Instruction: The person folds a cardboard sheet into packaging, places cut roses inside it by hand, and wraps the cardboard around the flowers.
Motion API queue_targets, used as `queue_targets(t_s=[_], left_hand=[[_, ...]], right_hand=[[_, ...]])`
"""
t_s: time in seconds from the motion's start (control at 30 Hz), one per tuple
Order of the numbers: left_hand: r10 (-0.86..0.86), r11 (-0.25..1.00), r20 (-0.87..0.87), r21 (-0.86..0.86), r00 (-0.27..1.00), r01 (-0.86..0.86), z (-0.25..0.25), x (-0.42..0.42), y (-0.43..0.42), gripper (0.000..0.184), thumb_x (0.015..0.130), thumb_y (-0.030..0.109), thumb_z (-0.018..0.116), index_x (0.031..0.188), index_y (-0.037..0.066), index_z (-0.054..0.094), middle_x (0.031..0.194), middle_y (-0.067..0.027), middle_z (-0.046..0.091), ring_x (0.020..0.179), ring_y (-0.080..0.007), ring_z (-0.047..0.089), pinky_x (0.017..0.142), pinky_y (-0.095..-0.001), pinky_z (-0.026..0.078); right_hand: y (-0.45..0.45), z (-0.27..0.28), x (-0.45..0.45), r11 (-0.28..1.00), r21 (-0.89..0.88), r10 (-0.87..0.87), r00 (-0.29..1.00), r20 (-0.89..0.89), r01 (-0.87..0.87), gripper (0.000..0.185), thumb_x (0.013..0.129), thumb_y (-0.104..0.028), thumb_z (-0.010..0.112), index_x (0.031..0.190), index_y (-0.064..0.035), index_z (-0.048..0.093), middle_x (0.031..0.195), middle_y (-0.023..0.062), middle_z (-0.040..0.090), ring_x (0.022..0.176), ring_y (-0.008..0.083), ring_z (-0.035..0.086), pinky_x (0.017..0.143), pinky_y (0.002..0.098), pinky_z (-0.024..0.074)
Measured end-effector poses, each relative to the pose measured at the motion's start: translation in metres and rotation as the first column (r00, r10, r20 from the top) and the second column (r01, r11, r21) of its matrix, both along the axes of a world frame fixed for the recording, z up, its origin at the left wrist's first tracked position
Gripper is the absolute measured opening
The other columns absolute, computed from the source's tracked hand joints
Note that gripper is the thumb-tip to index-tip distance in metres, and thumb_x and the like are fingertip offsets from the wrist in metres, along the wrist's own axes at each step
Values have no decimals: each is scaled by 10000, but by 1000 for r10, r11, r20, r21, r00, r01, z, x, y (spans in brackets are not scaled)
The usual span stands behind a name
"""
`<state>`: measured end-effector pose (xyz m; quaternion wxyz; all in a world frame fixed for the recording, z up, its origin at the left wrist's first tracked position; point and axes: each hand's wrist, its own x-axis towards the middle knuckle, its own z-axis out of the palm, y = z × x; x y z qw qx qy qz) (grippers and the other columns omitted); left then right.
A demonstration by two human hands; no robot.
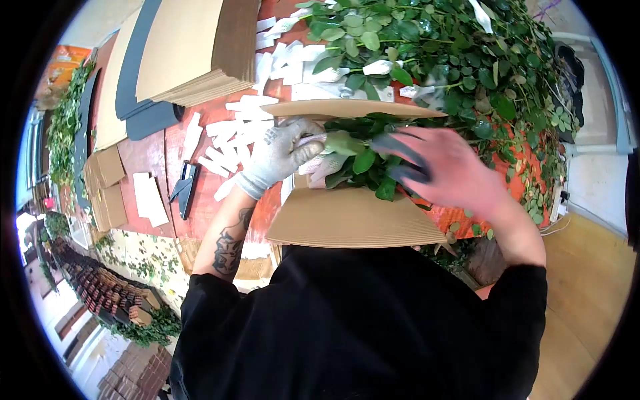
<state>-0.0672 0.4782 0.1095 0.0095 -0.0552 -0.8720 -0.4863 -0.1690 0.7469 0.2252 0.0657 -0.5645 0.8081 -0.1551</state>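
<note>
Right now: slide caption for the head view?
Gloved left hand and motion-blurred right hand among leafy stems, between cardboard sheets on a red table.

Gap between cardboard sheets (353,219), crowded with foliage (364,161).

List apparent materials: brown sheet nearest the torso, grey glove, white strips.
Brown sheet: probably cardboard, matte; tan face, fine lines along its edge.
Grey glove: looks like knit fabric, perhaps coated; dull, printed, fits closely.
White strips: paper or thin foam, can't tell; flat, matte.
</note>
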Motion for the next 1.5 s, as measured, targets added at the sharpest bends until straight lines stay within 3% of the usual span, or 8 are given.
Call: queue_targets(t_s=[0.17,0.23,0.33,0.53,0.67,0.87,0.97,1.5], left_hand=[[111,989,11,94,994,-111,-13,5,-2,421,854,343,618,1102,6,573,1000,-138,611,929,-242,593,826,-348,467],[161,964,115,194,980,-181,-25,21,-6,461,851,343,628,1147,-1,541,1032,-136,602,959,-224,583,852,-344,461],[-32,944,292,323,956,-67,-42,38,-12,592,816,226,665,1294,-16,414,1161,-140,553,1062,-210,547,932,-341,435],[-84,995,67,58,994,80,-38,26,2,608,735,199,693,1252,-12,454,1172,-154,555,1085,-283,556,929,-361,442],[31,997,230,-70,973,-16,-40,22,19,503,768,288,651,1198,58,529,1037,-182,600,947,-338,593,832,-389,467],[194,980,179,-1,965,-197,-19,35,15,268,828,183,606,1049,32,613,899,-121,642,768,-249,624,720,-328,493],[125,986,-65,-106,990,-131,-4,33,14,428,790,282,627,1116,10,566,1010,-154,605,924,-277,576,808,-373,451],[-82,986,17,-147,997,83,-21,12,29,368,810,161,600,1124,-22,546,1078,-217,559,1007,-367,541,887,-415,420]], right_hand=[[-55,-79,-4,874,479,196,958,-209,-75,580,794,-370,583,1275,-72,452,1170,110,568,951,251,596,813,390,460],[-66,-83,-7,808,589,-18,1000,-12,22,523,785,-342,590,1222,-75,484,1076,92,602,888,249,612,753,394,470],[-50,-85,-2,914,353,-159,977,-143,201,472,766,-307,607,1172,-84,513,968,81,625,823,252,621,688,386,477],[-36,-99,-7,930,209,-274,950,-152,302,458,748,-286,627,1159,-111,528,923,81,647,783,268,625,677,393,478],[-50,-118,-4,881,333,-239,923,-302,337,449,769,-301,599,1175,-123,525,874,96,650,816,286,623,727,424,479],[-48,-147,-17,990,-30,-142,949,-281,139,414,787,-259,564,1169,-105,523,795,104,641,753,289,615,715,401,479],[-51,-131,-7,938,286,-109,948,-299,198,434,749,-302,553,1102,-50,547,664,72,587,654,232,599,599,389,467],[-24,-115,5,941,252,-179,966,-189,224,273,772,-151,488,1018,-77,581,815,85,610,705,232,622,560,385,436]])
